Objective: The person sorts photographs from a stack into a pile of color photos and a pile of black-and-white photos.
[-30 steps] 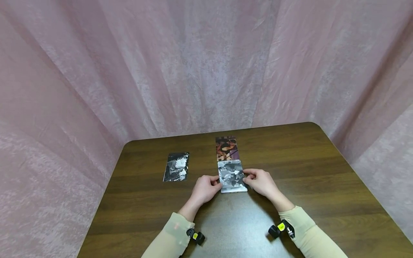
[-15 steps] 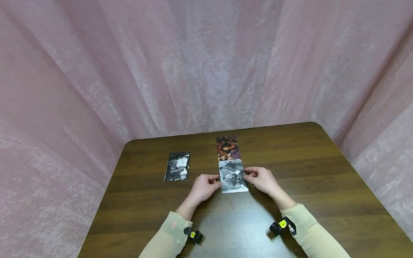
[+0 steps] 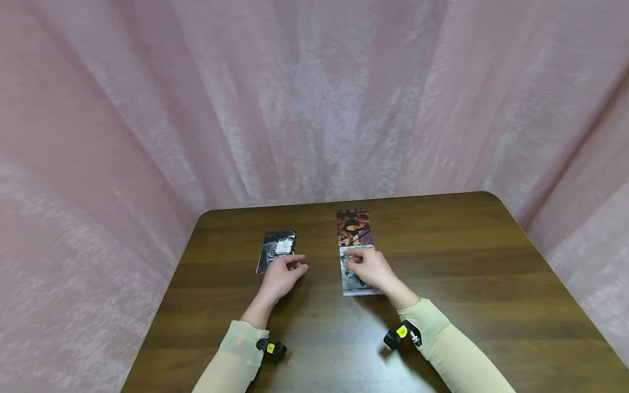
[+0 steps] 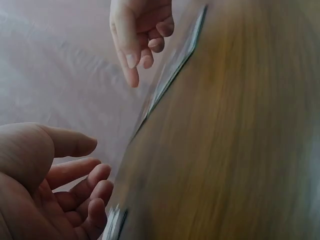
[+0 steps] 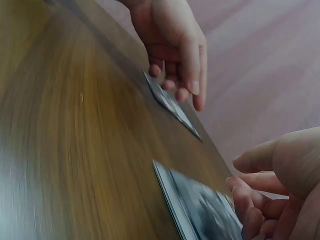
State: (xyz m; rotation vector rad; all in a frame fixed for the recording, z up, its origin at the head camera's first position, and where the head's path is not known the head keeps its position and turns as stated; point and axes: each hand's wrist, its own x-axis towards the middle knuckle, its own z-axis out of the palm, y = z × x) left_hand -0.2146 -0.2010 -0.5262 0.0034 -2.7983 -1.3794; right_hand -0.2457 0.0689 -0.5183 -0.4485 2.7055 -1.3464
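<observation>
Head view, photo stack [image 3: 360, 284] seemingly under right hand [image 3: 369, 268] grip

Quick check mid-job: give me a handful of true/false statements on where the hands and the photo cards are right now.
1. The right hand rests on the near black-and-white card. True.
2. The left hand grips the colour card. False: it holds nothing and hovers by the near edge of the left black-and-white card.
3. Three card spots show on the wooden table. True: one to the left, two in a column at the middle.
4. The colour card lies nearer the person than the card under the right hand. False: it lies beyond it, toward the curtain.
5. Both hands touch the same card. False: each is at a different card.
</observation>
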